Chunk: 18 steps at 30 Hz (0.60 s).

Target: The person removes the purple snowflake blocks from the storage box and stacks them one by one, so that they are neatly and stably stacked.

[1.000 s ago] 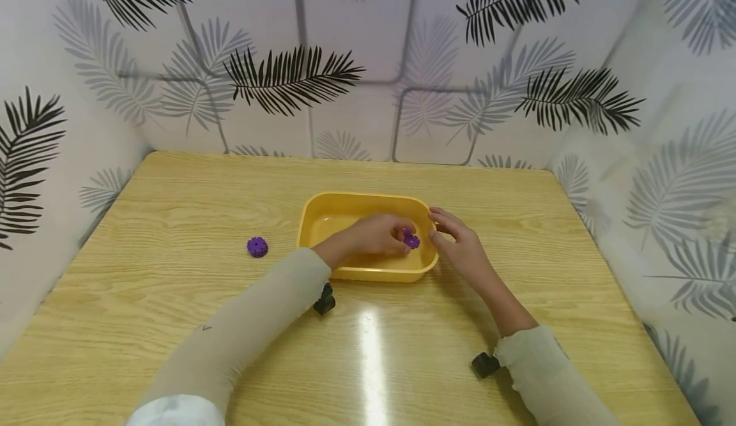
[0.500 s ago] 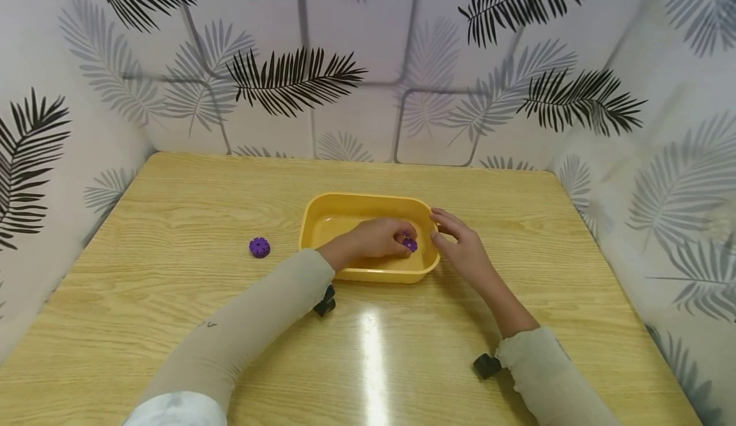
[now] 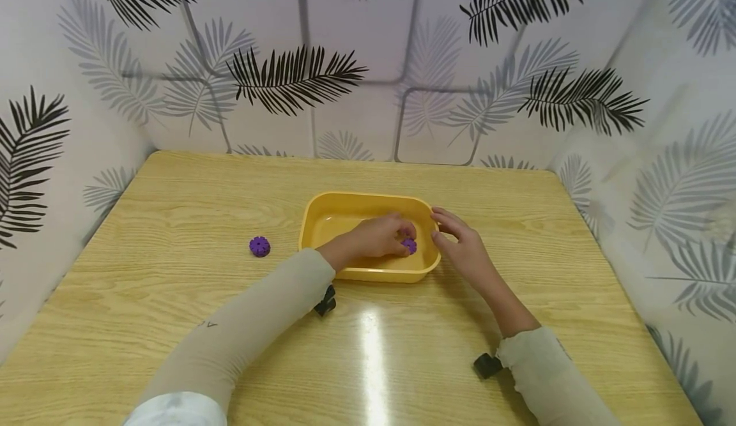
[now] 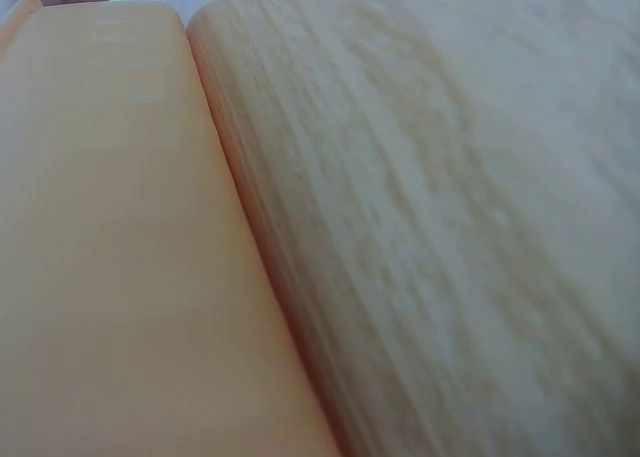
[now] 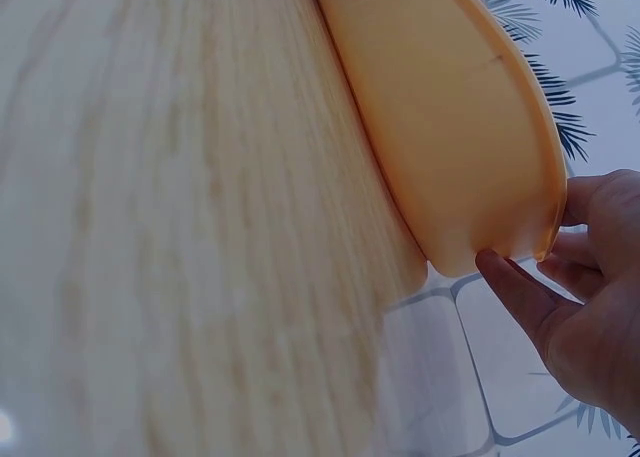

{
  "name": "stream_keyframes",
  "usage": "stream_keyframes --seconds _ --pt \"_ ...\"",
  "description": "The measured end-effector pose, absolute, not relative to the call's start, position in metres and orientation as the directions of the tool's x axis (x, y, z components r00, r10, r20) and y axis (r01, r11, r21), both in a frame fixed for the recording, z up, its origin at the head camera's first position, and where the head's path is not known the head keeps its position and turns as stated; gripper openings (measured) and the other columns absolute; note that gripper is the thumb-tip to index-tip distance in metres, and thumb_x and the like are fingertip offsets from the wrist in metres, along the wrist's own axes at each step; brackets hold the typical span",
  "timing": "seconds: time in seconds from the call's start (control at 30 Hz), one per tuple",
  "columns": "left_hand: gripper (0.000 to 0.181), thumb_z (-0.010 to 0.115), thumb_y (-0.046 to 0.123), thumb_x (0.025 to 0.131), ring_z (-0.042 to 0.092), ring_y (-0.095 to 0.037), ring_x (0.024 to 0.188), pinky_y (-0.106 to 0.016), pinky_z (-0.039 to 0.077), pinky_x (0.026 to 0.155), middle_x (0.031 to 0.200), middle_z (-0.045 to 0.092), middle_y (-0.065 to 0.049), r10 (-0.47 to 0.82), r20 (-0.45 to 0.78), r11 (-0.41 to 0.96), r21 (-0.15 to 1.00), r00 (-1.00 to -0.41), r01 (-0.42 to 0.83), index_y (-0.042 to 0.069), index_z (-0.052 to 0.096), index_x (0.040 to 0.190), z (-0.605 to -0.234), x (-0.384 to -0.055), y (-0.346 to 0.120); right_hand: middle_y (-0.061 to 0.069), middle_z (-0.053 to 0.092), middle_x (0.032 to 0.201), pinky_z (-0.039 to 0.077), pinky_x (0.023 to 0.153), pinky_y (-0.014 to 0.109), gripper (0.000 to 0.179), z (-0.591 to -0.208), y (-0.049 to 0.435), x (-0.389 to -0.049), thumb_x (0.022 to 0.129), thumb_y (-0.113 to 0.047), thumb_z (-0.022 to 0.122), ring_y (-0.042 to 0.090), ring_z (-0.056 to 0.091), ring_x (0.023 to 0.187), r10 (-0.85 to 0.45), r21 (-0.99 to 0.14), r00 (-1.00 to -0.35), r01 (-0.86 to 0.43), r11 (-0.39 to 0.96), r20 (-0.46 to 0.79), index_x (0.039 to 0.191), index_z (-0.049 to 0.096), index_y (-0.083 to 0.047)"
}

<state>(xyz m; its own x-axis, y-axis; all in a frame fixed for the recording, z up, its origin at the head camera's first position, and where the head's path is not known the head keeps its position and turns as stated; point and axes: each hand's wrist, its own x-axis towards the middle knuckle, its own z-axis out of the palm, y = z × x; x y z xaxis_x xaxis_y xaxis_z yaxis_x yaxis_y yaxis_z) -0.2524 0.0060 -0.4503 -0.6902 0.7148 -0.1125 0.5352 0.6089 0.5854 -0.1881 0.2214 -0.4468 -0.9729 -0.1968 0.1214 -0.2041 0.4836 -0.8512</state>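
In the head view my left hand [image 3: 382,235] reaches into a yellow plastic basin [image 3: 330,227], thumb and fingers curled round a purple notched, flower-shaped disc [image 3: 409,246] low near the right end. Its fingers partly hide the disc. My right hand [image 3: 467,252] rests against the basin's right end, fingertips at the rim. The right wrist view has the right fingers [image 5: 520,287] touching the outer wall of the basin [image 5: 450,127], loosely bent. Only the outside of the basin [image 4: 120,227] and the table fill the left wrist view; the left hand's fingers are out of its sight.
Left of the basin, a small pile of purple notched discs [image 3: 259,246] lies on the wood-grain table [image 3: 190,209]. Dark wrist cameras [image 3: 487,366] sit under both forearms. A leaf-patterned wall covering [image 3: 356,119] closes off the back and sides.
My left hand lowers slightly in the basin; two purple pieces showed at its fingertips earlier, one shows now. The right hand stays at the basin's end.
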Motion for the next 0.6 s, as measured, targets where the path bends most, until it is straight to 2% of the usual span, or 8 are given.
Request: stream_keyframes --seconds 0.1,0.27,0.6 --pt "0.027 0.07 0.024 0.096 0.061 -0.016 0.11 -0.037 0.047 0.1 0.116 0.067 0.001 0.717 -0.109 0.601 0.597 -0.689 0.531 0.016 0.065 0.121 -0.4484 -0.251 0.0051 0.007 0.042 0.159 0.045 0.108 0.05 0.045 -0.448 0.222 -0.1889 0.103 -0.016 0.058 0.035 0.051 0.134 -0.197 -0.848 -0.972 -0.209 0.487 0.126 0.146 0.052 -0.004" --pt "0.027 0.069 0.03 0.097 0.061 -0.014 0.099 -0.038 0.047 0.093 0.107 0.067 0.005 0.706 -0.109 0.619 0.575 -0.7 0.535 0.02 0.063 0.121 -0.4467 -0.2491 0.0036 0.006 0.043 0.158 0.045 0.108 0.051 0.044 -0.449 0.2226 -0.1892 0.103 -0.015 0.058 0.035 0.052 0.133 -0.193 -0.847 -0.972 -0.21 0.488 0.13 0.145 0.053 -0.005" --pt "0.035 0.071 0.031 0.095 0.062 -0.014 0.101 -0.037 0.049 0.092 0.109 0.068 0.002 0.694 -0.136 0.651 0.538 -0.707 0.536 0.018 0.063 0.126 -0.4457 -0.2494 0.0041 0.006 0.044 0.157 0.045 0.108 0.049 0.044 -0.449 0.2226 -0.19 0.102 -0.016 0.059 0.035 0.053 0.133 -0.196 -0.857 -0.972 -0.211 0.47 0.132 0.144 0.055 -0.004"
